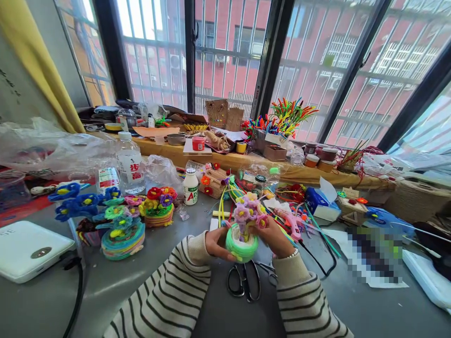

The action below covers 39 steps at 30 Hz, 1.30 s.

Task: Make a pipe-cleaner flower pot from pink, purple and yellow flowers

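Note:
My left hand (219, 244) is closed around the side of a small green pot (242, 248) wound with fuzzy strands, tilted so its pale inside shows. Pink and purple pipe-cleaner flowers (246, 212) stand up out of the pot. My right hand (276, 236) pinches at the right side of these flowers; its fingertips are partly hidden behind the blooms. Below the pot, black-handled scissors (244, 281) lie on the grey table (141, 300). A second metal tool (268, 270) lies partly behind my right wrist.
At the left stand finished pipe-cleaner flower pots (123, 239), a water bottle (129, 162) and a white power bank (33, 251). A pink glue gun (294, 224) with a black cord lies at the right, near a tissue box (321, 202). Bundled pipe cleaners (291, 117) fill the windowsill.

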{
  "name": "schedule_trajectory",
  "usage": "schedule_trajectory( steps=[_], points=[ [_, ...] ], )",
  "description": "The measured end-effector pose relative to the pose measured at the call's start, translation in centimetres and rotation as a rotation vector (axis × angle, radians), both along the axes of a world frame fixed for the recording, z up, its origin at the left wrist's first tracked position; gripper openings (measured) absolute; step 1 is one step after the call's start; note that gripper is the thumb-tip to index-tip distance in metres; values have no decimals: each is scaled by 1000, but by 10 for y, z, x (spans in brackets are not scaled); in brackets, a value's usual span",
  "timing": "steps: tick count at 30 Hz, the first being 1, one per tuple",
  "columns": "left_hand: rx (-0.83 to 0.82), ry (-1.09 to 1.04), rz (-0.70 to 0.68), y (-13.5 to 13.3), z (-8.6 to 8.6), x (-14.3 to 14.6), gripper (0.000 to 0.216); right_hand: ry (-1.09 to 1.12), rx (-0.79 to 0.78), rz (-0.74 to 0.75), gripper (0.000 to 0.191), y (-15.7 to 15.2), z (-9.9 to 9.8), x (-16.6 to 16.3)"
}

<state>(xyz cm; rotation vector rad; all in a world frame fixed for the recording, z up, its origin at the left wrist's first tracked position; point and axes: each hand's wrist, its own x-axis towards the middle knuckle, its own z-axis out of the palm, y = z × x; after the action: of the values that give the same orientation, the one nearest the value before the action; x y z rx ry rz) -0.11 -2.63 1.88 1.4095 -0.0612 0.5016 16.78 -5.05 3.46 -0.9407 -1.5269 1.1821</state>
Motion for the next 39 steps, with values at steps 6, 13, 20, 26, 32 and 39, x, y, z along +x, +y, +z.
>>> schedule_trajectory(
  steps=[6,13,20,26,32,39],
  points=[
    [-64,3,72,3,-2,3,51,122,-44,78,35,-4,4,-3],
    [-183,-93,262,5,-7,3,49,-33,233,-165,33,-12,16,-5],
    [-238,-93,339,5,-8,2,58,-237,480,-282,27,-14,20,-6],
    [-258,-121,354,2,-6,3,54,-236,525,-322,30,-15,21,-8],
    [-193,-154,331,1,-4,4,66,-252,452,-370,24,-15,22,-9],
    [-174,-223,457,-2,-1,1,72,-383,641,-456,37,-6,6,-2]
  ],
)
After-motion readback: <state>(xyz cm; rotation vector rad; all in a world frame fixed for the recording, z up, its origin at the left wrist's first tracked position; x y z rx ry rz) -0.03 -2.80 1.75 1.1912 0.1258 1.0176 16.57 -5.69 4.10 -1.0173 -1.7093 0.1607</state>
